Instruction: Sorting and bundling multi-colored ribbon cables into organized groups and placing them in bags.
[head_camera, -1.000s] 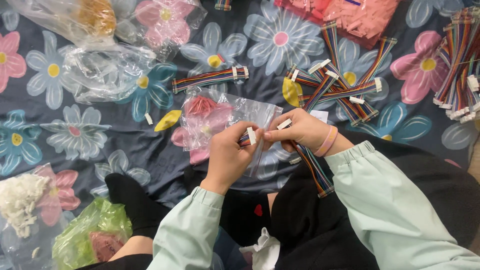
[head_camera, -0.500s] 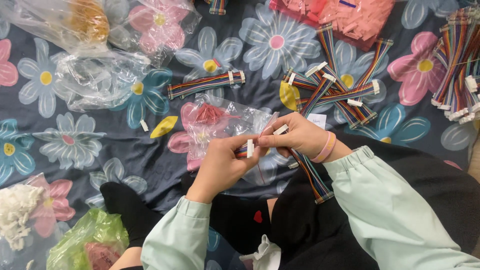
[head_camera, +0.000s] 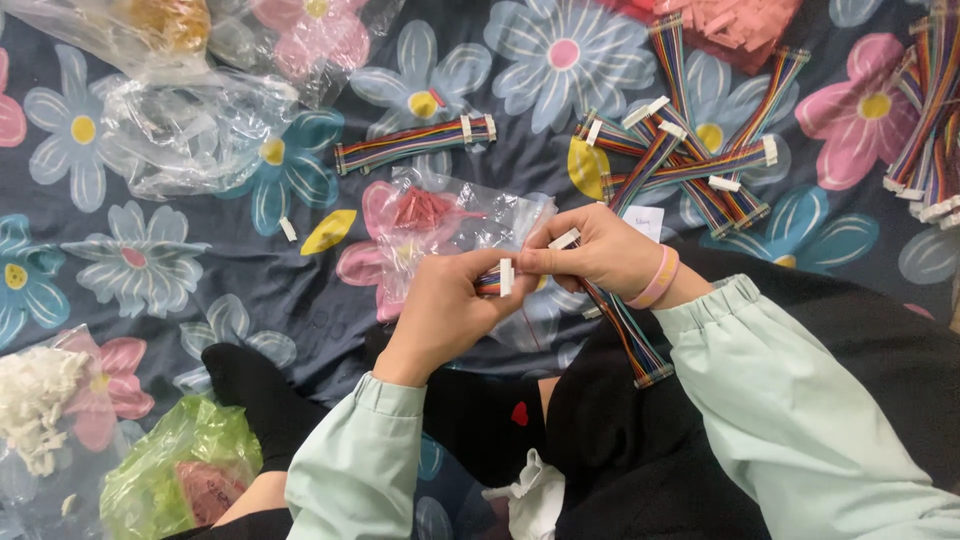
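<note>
Both hands pinch one rainbow ribbon cable (head_camera: 610, 315) at the centre: the left hand (head_camera: 445, 310) grips its white plug (head_camera: 506, 277), the right hand (head_camera: 598, 250) grips the wires. A hard pull may loosen the plug. A clear bag (head_camera: 440, 225) lies at 11 o'clock, a cable pile (head_camera: 690, 160) at 1 o'clock.

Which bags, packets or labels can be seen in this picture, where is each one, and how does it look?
Clear bag: just beyond the hands, flat, small red pieces inside.
Crumpled clear bags: upper left, glossy, mostly see-through.
Green bag: lower left, crinkled, something pinkish inside.
Clear bag of white pieces: left edge, lumpy.
Small white label: behind the right hand, rectangular.
</note>
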